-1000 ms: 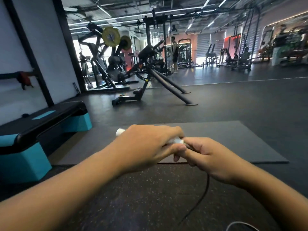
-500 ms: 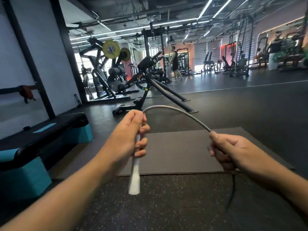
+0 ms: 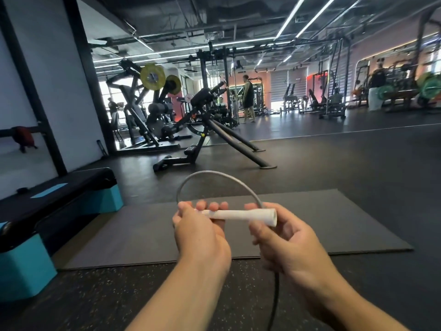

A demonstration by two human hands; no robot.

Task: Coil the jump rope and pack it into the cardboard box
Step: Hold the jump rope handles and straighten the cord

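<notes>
While the left hand (image 3: 200,232) pinches the narrow end of the white handle (image 3: 238,215) level, the right hand (image 3: 286,247) closes its fingers on the butt and cord (image 3: 214,177), which arches above both, apparently to set a first loop; no box in view
</notes>
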